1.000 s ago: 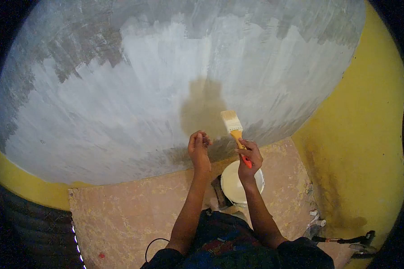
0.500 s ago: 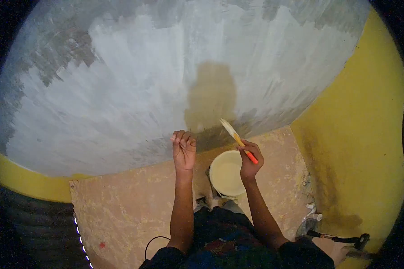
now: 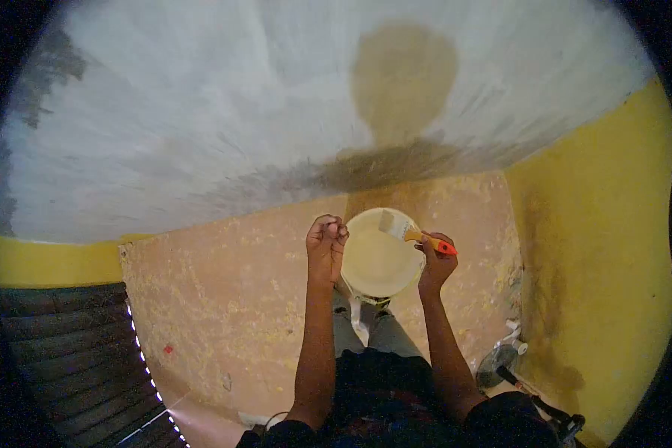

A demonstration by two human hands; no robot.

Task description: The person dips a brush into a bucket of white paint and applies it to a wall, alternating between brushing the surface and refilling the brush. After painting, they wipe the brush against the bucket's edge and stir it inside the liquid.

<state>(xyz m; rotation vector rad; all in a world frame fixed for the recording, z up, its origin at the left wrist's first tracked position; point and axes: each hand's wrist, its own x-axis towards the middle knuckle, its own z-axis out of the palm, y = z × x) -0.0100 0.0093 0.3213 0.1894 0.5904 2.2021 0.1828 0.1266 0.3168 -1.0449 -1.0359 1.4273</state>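
My right hand (image 3: pixel 437 265) grips a paintbrush (image 3: pixel 414 234) by its orange-tipped wooden handle. Its flat bristles point left and overlap the upper part of the paint in the bucket in this view. The round bucket (image 3: pixel 351 272), full of pale cream liquid, stands on the floor in front of my feet. Just left of its rim is my left hand (image 3: pixel 327 240), palm up with fingers curled in; nothing shows in it.
Ahead rises a wall (image 3: pixel 201 127) brushed with whitish paint, greyer in patches, bearing a head-shaped shadow. A yellow wall (image 3: pixel 597 201) bounds the right. Paint-spattered floor (image 3: pixel 216 313) extends leftward to dark slatted panels (image 3: pixel 75 351). A dark-handled tool (image 3: pixel 541 403) lies lower right.
The paintbrush has moved from near the wall down over the bucket, its bristles turned left. My view has tilted downward, showing more of the floor and my legs. My left hand stays curled.
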